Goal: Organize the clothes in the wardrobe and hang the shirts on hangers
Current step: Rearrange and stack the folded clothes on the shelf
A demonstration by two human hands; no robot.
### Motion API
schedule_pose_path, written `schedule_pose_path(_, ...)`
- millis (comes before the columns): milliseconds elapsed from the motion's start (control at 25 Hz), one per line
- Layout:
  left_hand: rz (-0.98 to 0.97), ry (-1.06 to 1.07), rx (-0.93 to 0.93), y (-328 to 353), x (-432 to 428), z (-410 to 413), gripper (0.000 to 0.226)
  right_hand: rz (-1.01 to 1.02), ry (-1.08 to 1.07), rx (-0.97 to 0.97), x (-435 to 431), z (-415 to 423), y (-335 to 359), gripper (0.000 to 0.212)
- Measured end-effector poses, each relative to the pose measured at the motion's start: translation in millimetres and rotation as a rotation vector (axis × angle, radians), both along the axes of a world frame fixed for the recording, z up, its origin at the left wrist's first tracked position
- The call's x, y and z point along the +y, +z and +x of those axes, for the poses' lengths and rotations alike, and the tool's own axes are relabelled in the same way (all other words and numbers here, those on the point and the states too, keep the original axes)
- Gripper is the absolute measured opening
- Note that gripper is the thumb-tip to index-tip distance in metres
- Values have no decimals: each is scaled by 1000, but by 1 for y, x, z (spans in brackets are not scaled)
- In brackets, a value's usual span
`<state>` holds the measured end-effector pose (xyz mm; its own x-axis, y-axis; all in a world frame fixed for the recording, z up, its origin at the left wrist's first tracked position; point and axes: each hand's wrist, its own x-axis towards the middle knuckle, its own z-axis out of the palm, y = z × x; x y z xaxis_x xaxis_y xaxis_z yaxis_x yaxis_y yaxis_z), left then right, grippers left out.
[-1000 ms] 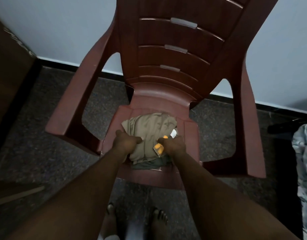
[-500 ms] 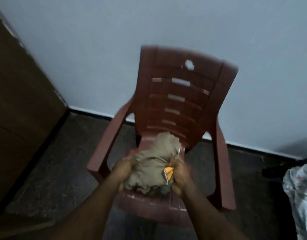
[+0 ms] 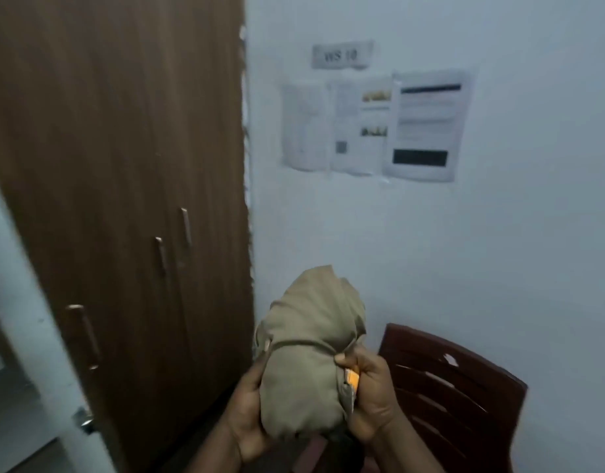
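Note:
A bundle of olive-khaki clothes (image 3: pixel 307 356) with an orange tag on its right side is held up in front of me. My left hand (image 3: pixel 248 414) cups the bundle from the left and below. My right hand (image 3: pixel 372 394) grips its right side, fingers curled into the cloth by the tag. The brown wooden wardrobe (image 3: pixel 123 165) stands to the left with its doors closed and metal handles (image 3: pixel 185 227) showing.
A dark red plastic chair (image 3: pixel 458 380) stands at the lower right against the pale wall. Papers (image 3: pixel 376 124) are taped on the wall above. A white door edge with a latch (image 3: pixel 82 421) is at the lower left.
Both hands lifted the clothes bundle off the chair seat and raised it. My view swung up and left from the chair toward the wardrobe and wall.

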<state>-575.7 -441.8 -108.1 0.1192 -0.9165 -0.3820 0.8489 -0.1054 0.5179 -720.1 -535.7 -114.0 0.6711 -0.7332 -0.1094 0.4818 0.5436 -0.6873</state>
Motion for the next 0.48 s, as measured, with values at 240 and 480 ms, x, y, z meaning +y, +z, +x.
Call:
schedule_pose_path(240, -135, 1, -401, 103, 101, 132, 48, -201, -28, 3, 78, 111, 101, 49)
schedule_pose_path(480, -222, 258, -729, 150, 198, 246, 35, -461, 34, 28, 155, 222, 153, 54)
